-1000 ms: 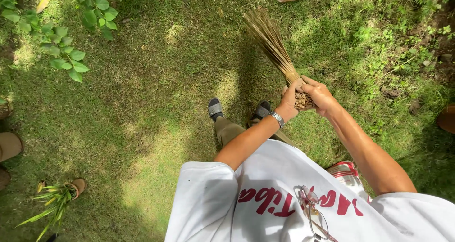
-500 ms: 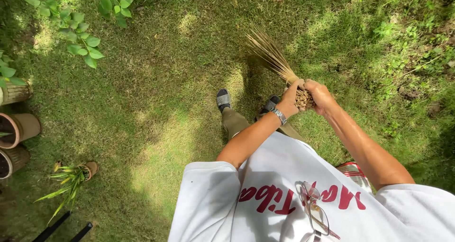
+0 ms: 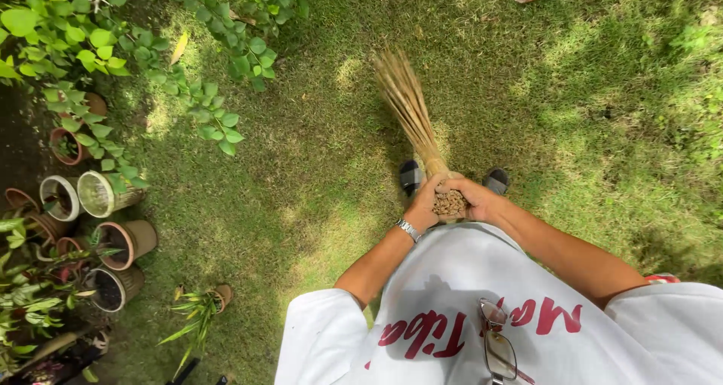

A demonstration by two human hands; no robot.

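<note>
Under my sandals (image 3: 411, 176) the lawn (image 3: 316, 166) is dappled with sun and shade, and a leafy shrub (image 3: 113, 46) spreads over its upper left corner. Along the left edge sits a cluster of plant pots (image 3: 113, 219) (several tipped on their sides), with one small potted plant (image 3: 203, 306) apart from them. My folded glasses (image 3: 498, 340) hang at my white shirt (image 3: 467, 310).

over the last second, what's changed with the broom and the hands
The stick broom has swung from pointing up and left to nearly straight ahead, and the view has turned left, bringing a row of plant pots into sight. Both the left hand and right hand stay clasped around the bundle's end, feet on the grass.
</note>
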